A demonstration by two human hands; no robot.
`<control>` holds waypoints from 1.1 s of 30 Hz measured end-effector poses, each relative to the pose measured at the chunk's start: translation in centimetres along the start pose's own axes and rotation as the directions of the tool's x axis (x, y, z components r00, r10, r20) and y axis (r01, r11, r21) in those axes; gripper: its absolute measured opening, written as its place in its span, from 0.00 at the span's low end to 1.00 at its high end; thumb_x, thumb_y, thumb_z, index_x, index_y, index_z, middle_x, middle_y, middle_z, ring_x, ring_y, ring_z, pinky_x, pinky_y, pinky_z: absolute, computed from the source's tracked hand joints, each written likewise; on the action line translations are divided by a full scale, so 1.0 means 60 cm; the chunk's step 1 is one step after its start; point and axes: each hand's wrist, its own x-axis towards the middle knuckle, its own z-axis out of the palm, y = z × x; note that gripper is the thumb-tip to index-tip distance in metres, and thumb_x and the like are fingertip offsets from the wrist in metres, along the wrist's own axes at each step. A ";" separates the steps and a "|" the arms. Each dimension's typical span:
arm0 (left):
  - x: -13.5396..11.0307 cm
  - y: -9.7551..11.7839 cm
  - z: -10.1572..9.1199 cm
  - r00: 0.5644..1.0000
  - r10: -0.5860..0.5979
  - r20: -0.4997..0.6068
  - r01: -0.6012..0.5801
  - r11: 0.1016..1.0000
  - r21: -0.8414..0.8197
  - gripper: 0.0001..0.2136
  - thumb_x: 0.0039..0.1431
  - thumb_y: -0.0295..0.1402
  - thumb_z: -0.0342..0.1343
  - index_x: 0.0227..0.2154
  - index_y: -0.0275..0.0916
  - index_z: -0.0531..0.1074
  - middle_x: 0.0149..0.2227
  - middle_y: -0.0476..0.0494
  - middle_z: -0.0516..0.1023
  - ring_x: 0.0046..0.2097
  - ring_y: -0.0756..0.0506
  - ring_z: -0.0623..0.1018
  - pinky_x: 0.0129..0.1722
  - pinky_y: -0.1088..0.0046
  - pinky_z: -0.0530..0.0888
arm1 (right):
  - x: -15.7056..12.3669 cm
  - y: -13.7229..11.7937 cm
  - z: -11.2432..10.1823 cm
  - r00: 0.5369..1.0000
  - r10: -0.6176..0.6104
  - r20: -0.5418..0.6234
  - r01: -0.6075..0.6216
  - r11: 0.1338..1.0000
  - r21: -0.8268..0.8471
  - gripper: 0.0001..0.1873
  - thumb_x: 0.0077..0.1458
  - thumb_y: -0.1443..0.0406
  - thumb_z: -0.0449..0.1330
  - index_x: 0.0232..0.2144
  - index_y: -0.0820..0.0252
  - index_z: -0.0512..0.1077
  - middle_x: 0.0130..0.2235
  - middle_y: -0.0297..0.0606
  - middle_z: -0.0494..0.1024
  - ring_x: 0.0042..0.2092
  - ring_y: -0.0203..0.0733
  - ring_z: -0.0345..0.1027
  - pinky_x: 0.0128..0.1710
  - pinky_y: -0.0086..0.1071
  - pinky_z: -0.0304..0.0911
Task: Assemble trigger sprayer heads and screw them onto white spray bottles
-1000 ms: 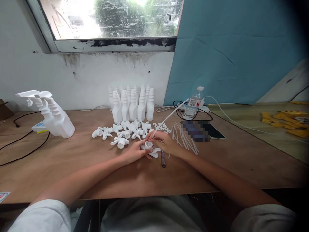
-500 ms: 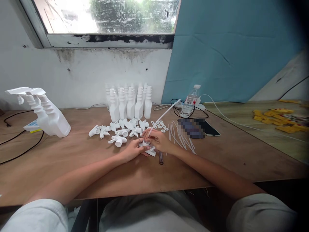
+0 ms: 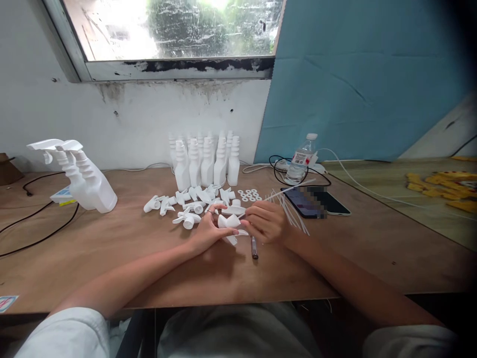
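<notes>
Spray head point(image 3: 228, 222), white: pinched in left hand point(image 3: 206, 231) fingers; right hand point(image 3: 267, 223) fingers curled round thin tube point(image 3: 288, 193) beside it; best kept steady over tabletop point(image 3: 149, 258)

You've got a white trigger sprayer head point(image 3: 230, 222) on a brown wooden table point(image 3: 112, 248), a plain blue panel point(image 3: 354, 84) upper right.
</notes>
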 end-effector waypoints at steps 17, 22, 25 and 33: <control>0.164 0.133 -0.166 0.628 0.778 -0.018 -0.385 0.331 0.862 0.15 0.58 0.38 0.58 0.45 0.38 0.66 0.43 0.39 0.72 0.43 0.44 0.73 0.42 0.67 0.71 | 0.032 0.029 -0.044 0.925 0.379 -0.009 -0.370 0.908 0.195 0.12 0.58 0.60 0.61 0.41 0.60 0.70 0.31 0.36 0.73 0.24 0.32 0.58 0.25 0.29 0.56; 0.244 0.136 -0.257 0.602 0.645 -0.471 0.010 0.584 0.812 0.25 0.54 0.39 0.61 0.52 0.33 0.63 0.54 0.31 0.68 0.51 0.40 0.72 0.50 0.66 0.70 | 0.064 0.074 -0.077 0.916 0.365 -0.169 -0.332 0.923 0.192 0.07 0.56 0.61 0.62 0.35 0.57 0.72 0.33 0.37 0.69 0.33 0.39 0.62 0.33 0.34 0.60; 0.260 0.122 -0.271 0.697 0.464 -0.546 0.136 0.662 0.737 0.29 0.53 0.41 0.61 0.54 0.31 0.63 0.55 0.30 0.69 0.50 0.41 0.75 0.48 0.69 0.71 | 0.089 0.099 -0.093 0.869 0.426 -0.253 -0.366 0.896 0.252 0.05 0.56 0.61 0.63 0.32 0.56 0.74 0.29 0.34 0.65 0.32 0.37 0.60 0.31 0.33 0.57; 0.255 0.117 -0.265 0.743 0.449 -0.497 0.134 0.626 0.768 0.19 0.50 0.36 0.62 0.44 0.32 0.73 0.42 0.36 0.79 0.41 0.43 0.79 0.42 0.73 0.72 | 0.162 0.139 -0.104 0.598 0.708 -0.374 -0.309 0.635 0.708 0.17 0.48 0.53 0.68 0.30 0.61 0.72 0.25 0.32 0.69 0.24 0.31 0.58 0.26 0.32 0.56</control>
